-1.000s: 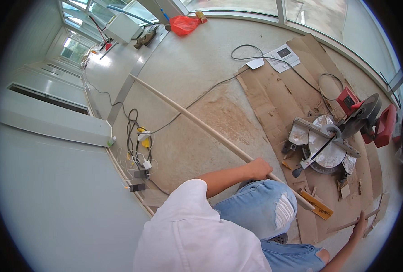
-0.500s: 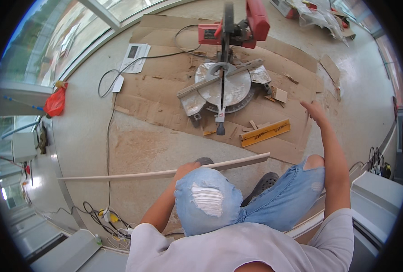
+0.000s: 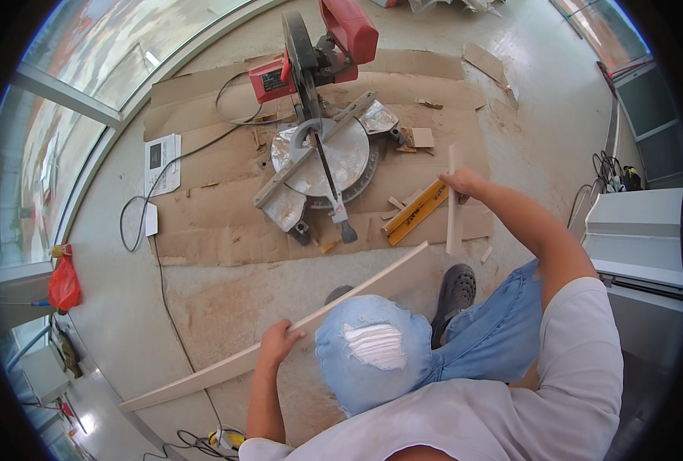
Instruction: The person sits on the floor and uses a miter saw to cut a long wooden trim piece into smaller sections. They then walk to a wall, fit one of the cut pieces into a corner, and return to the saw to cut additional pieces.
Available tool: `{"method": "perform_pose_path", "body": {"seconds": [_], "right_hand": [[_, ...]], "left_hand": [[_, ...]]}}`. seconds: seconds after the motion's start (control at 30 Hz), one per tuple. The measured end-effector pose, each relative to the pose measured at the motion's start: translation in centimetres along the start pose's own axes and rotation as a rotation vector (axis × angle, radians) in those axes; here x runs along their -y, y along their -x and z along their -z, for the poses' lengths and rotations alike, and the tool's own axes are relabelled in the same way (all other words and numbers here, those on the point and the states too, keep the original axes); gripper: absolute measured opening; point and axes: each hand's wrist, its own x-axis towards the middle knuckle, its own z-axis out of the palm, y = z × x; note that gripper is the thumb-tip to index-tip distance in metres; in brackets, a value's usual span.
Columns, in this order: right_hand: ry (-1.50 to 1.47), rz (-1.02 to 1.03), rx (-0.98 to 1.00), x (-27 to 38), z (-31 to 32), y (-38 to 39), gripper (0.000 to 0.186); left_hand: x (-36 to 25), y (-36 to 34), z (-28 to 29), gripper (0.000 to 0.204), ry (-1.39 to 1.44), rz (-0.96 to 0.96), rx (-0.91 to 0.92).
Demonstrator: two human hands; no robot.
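My left hand (image 3: 278,338) grips a long, pale wooden board (image 3: 211,373), which slants from the lower left up past my left knee. Between the fingers of my right hand (image 3: 464,183) is a short, pale wood strip (image 3: 454,223), held close to upright in the picture. Just left of that strip lies a yellow bar (image 3: 418,212) with dark print, resting on cardboard. Farther off stands a red and grey mitre saw (image 3: 349,165), its head raised over a round metal table.
Flattened cardboard (image 3: 218,219) lies under the saw, with wood offcuts (image 3: 422,137) scattered on it. A black cable (image 3: 174,296) crosses the floor on the left. A red plastic bag (image 3: 63,284) is at far left. My dark clog (image 3: 456,292) is beside the cardboard.
My right hand has come down and left and now holds a short wood strip. The long board has tilted, its left end nearer me. The whole view has turned and shifted.
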Motion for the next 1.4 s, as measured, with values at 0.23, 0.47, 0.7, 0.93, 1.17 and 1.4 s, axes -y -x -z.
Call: {"method": "perform_pose_path", "body": {"seconds": [0.23,0.47,0.7,0.93,1.17,1.4], "right_hand": [[0.638,0.199,0.075,6.6,-2.8,7.0,0.075],[0.867,1.0,0.348,10.6,-5.6,11.8,0.056],[0.905,1.128,0.546,10.3,-1.3,6.0,0.046],[1.036,1.01,0.163,11.0,20.6,-5.0,0.041],[1.062,1.052,0.449,14.3,22.0,-12.4,0.068],[0.876,1.306,0.444,11.5,19.7,-18.4,0.062]], "left_hand": [[-2.2,-0.2,0.0,0.04,0.012,-0.078,-0.133],[-8.9,-2.2,-3.3,0.027,0.295,-0.158,-0.155],[-16.9,-3.7,-2.5,0.037,0.056,-0.399,-0.513],[-13.8,1.8,-7.1,0.028,0.106,0.056,-0.976],[-24.7,3.6,-11.4,0.023,0.363,0.57,-0.979],[-33.5,9.4,-14.5,0.024,0.221,0.796,-0.859]]}}
